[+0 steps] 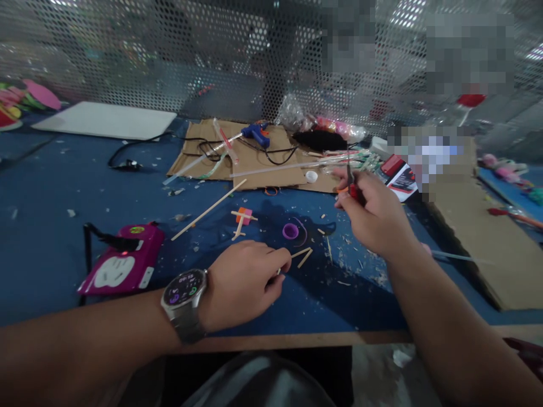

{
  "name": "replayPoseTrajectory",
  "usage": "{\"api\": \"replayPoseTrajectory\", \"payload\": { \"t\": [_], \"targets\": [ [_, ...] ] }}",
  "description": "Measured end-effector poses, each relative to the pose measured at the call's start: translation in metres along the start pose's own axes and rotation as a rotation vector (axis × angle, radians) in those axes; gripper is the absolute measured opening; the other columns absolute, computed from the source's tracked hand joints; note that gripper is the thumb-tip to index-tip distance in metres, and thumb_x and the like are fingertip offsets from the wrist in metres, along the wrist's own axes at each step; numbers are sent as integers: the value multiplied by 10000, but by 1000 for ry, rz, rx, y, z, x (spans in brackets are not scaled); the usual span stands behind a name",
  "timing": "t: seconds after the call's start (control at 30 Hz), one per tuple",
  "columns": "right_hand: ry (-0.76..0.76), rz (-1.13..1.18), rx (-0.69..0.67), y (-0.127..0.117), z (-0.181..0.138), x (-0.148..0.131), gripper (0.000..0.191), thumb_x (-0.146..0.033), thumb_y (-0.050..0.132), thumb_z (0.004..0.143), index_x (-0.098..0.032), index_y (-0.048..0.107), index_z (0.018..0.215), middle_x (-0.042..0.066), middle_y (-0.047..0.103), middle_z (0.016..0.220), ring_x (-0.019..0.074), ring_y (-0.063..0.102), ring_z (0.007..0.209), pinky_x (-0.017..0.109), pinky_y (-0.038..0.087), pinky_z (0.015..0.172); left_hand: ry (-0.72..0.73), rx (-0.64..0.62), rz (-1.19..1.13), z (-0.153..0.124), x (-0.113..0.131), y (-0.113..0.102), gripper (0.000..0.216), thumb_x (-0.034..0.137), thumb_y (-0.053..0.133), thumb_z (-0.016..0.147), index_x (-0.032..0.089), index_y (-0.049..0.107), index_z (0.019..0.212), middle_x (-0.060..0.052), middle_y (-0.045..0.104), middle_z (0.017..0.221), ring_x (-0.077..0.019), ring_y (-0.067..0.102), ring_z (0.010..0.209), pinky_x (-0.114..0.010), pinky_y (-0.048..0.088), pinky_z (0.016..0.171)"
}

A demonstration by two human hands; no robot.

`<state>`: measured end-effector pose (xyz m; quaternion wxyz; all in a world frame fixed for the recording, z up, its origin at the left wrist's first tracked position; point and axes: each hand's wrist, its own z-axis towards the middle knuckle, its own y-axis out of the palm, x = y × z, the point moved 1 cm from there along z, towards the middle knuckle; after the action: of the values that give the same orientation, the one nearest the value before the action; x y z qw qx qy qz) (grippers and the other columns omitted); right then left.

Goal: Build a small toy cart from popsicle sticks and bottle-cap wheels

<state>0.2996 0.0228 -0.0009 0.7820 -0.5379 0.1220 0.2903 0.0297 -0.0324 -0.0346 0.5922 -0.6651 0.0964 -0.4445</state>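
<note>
My left hand is over the front part of the blue table, thumb and fingers pinching a thin wooden stick bent into a narrow V. To the right and higher, my right hand grips a red-handled tool with a thin dark tip pointing up; its exact kind is unclear. Between the hands sits a purple bottle cap, a thin purple strip curling beside it. Left of the cap, short sticks cross over an orange and pink block. A long wooden stick lies farther left.
A magenta electric box with a black cable stands at left. Behind, a blue glue gun and clear glue sticks rest on cardboard. A white board lies back left, before a perforated metal screen. More cardboard is at right.
</note>
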Motion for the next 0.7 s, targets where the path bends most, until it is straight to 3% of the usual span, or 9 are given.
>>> {"api": "replayPoseTrajectory", "payload": {
  "t": [0.1, 0.2, 0.3, 0.4, 0.53, 0.7],
  "targets": [
    [48, -42, 23, -10, 6, 12, 274, -251, 524, 1050, -229, 701, 1257, 131, 751, 1146, 303, 720, 943, 475, 562, 862, 28, 1, -21, 0, 0, 1, 45, 190, 614, 954, 223, 624, 926, 7, 690, 806, -204, 613, 733, -367, 417, 749],
    [43, -222, 26, -23, 12, 30, 301, -309, 510, 1078, -222, 715, 1280, 162, 733, 1150, 337, 706, 993, 475, 548, 831, 33, 3, -41, 0, 1, 2, 81, 243, 650, 977, 223, 619, 905, 12, 690, 797, -206, 612, 737, -361, 402, 742],
    [42, -410, -74, -29, 16, 49, 240, -318, 547, 1056, -194, 749, 1094, 196, 730, 1073, 369, 687, 1006, 480, 515, 827, 44, 8, -68, -1, 1, 2, 116, 271, 662, 994, 222, 621, 896, 15, 693, 797, -206, 614, 743, -355, 391, 738],
    [66, -484, -173, -24, 17, 62, 101, -245, 671, 960, -175, 739, 987, 199, 738, 1074, 368, 692, 1027, 434, 505, 810, 54, 19, -95, -1, 1, 2, 127, 272, 667, 997, 220, 624, 890, 18, 695, 798, -199, 610, 739, -348, 387, 735],
    [122, -527, -250, -8, 15, 67, 74, -223, 761, 877, -174, 739, 928, 153, 774, 943, 309, 699, 835, 370, 432, 688, 54, 30, -129, 0, 0, 1, 155, 281, 676, 999, 215, 624, 869, 22, 682, 778, -183, 592, 711, -330, 370, 701],
    [168, -507, -233, -1, 14, 57, 161, -190, 721, 898, -185, 741, 1058, 126, 797, 916, 279, 700, 775, 341, 378, 640, 40, 31, -174, 0, 1, -1, 157, 292, 669, 1001, 216, 637, 867, 26, 674, 765, -171, 586, 693, -315, 368, 676]
  ]
}}
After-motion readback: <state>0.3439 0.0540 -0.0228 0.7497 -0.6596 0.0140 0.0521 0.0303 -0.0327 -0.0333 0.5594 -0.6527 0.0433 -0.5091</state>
